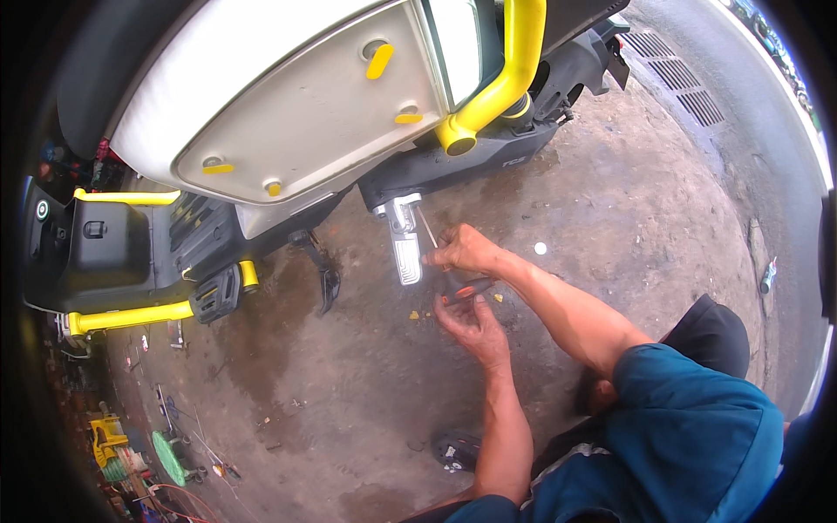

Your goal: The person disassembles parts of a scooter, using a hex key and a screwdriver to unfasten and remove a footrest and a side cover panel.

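Observation:
A T-handled tool with a black and orange grip (465, 291) and a thin shaft (427, 225) reaches up to the mount of a silver metal footpeg (407, 252). Fingers of my right hand (467, 248) pinch the tool where shaft and grip meet. My left hand (474, 327) is below, its thumb and fingers around the grip. The footpeg folds out from the dark lower body (451, 167) of a white scooter (314, 111). The shaft's tip is too small to make out against the mount.
Yellow tube bars (500, 91) stick out from the scooter. A black side stand (327, 278) hangs left of the footpeg. Yellow crumbs (414, 315) and a white disc (540, 248) lie on the stained concrete floor. A green round stool (169, 457) stands among tools lower left.

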A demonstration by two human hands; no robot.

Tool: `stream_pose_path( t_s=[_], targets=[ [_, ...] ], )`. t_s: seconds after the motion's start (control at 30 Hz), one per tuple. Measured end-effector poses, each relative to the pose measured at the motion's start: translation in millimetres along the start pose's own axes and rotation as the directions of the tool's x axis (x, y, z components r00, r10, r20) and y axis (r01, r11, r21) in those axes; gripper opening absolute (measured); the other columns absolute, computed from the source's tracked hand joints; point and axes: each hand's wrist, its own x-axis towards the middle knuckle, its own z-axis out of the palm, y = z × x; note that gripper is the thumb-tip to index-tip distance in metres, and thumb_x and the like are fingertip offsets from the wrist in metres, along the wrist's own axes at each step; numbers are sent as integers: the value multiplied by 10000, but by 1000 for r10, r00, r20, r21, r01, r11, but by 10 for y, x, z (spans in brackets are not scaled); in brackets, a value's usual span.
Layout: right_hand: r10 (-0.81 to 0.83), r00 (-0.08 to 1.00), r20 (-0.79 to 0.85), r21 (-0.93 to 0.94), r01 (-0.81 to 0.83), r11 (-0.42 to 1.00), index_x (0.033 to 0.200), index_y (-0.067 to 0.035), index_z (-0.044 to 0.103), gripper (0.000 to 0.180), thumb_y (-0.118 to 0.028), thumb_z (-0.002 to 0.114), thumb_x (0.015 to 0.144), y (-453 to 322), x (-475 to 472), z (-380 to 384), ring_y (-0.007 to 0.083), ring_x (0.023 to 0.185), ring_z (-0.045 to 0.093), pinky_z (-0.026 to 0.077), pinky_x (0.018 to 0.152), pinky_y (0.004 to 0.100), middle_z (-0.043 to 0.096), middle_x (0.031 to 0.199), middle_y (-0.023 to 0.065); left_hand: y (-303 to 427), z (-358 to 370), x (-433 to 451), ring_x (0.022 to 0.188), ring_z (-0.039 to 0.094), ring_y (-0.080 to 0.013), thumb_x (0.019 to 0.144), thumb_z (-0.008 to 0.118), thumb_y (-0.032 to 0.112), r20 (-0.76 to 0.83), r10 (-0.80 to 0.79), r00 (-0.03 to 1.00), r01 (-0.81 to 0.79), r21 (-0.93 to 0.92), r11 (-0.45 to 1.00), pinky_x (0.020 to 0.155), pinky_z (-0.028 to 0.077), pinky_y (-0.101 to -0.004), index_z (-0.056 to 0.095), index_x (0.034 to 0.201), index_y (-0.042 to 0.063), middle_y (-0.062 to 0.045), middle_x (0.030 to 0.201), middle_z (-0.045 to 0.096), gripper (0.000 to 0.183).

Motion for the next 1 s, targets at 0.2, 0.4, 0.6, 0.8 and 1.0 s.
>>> stream_pose_path(
  t_s=[0.2,0.4,0.6,0.8,1.0],
  targets=[
    [91,994,55,-44,-89,995,855,42,643,471,-397,736,713,-135,-9,-13,220,735,607,461,671,336,637,742,140,21,26,45,970,529,-338,698,743,148,29,240,970,-197,670,715,842,427,-439,338,1305,18,-169,1101,480,741],
    [130,959,252,122,-165,979,881,31,632,384,-342,680,803,-213,-29,-51,182,698,601,477,582,299,649,768,105,-48,-16,131,802,570,-272,837,623,356,-87,151,985,-74,573,816,720,464,-431,401,1230,42,-131,962,537,550],
    [96,935,342,103,-139,985,939,24,612,352,-320,603,867,-225,-46,-149,136,693,593,462,527,262,659,863,122,44,-107,335,588,521,-189,869,499,472,233,-574,785,603,-499,622,514,408,-394,504,900,92,-53,810,574,381],
    [163,985,-58,383,-129,915,945,35,625,319,-270,636,854,-112,262,-53,157,671,593,471,550,277,649,821,97,2,-93,384,602,506,-202,860,478,474,395,-591,703,693,-568,444,550,393,-367,519,756,113,-26,752,563,378],
    [157,980,-123,486,-79,871,939,23,633,326,-294,623,862,-250,399,32,168,657,590,472,554,291,642,791,82,-15,-68,317,647,549,-198,853,556,358,137,-539,831,533,-472,702,538,435,-353,552,887,64,-66,762,547,296]
  ],
)
